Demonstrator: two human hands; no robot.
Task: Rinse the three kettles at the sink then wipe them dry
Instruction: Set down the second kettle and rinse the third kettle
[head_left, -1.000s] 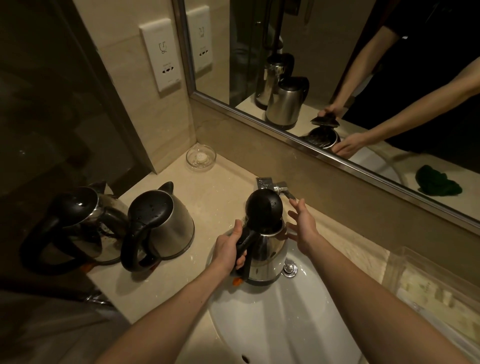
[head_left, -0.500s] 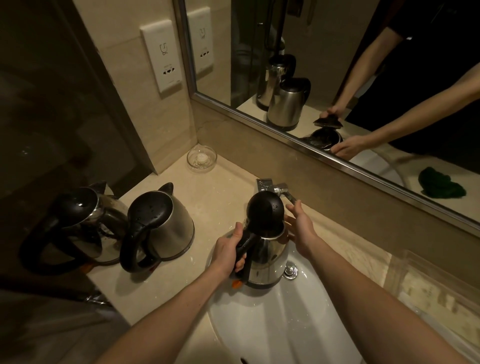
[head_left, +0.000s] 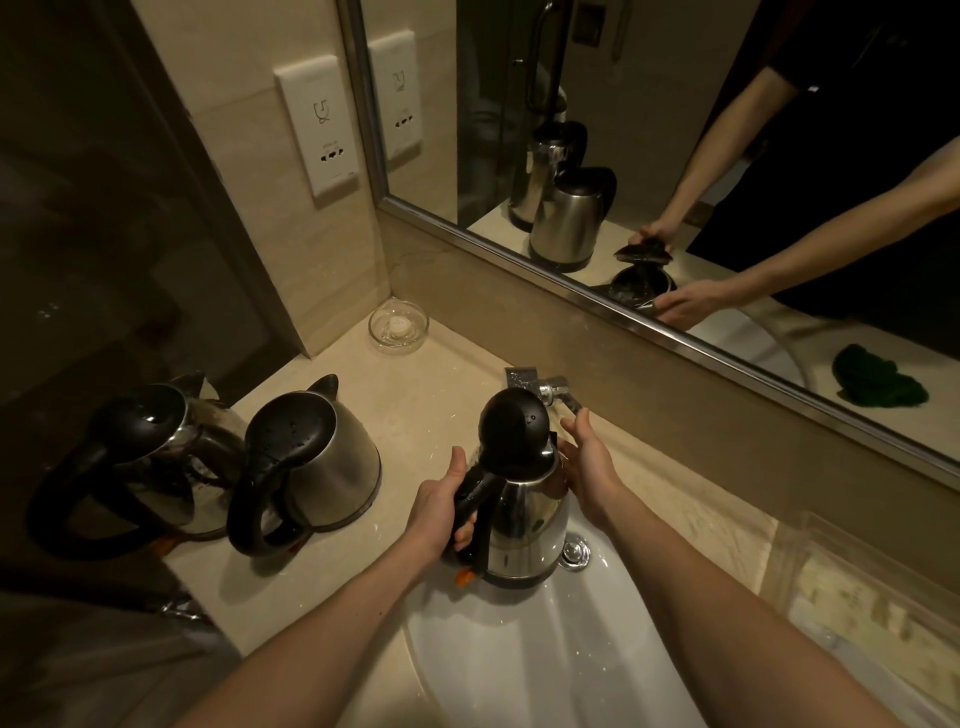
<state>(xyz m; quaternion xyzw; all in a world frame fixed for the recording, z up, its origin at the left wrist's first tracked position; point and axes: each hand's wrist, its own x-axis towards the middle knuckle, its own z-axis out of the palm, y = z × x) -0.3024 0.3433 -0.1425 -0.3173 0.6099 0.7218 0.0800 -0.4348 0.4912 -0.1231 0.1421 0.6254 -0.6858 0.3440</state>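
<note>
Kettle, upright, lid raised, sits over the back rim of the sink below the tap, left hand with fingers clamped round its handle, right hand with fingers straight and apart at its far side, nearer the tap.

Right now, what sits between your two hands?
In the head view, the kettle: the left hand grips its handle, the right hand is open beside its rim.

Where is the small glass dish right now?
In the head view, the glass dish sits on the counter in the far left corner, below the wall socket and left of the faucet.
</note>
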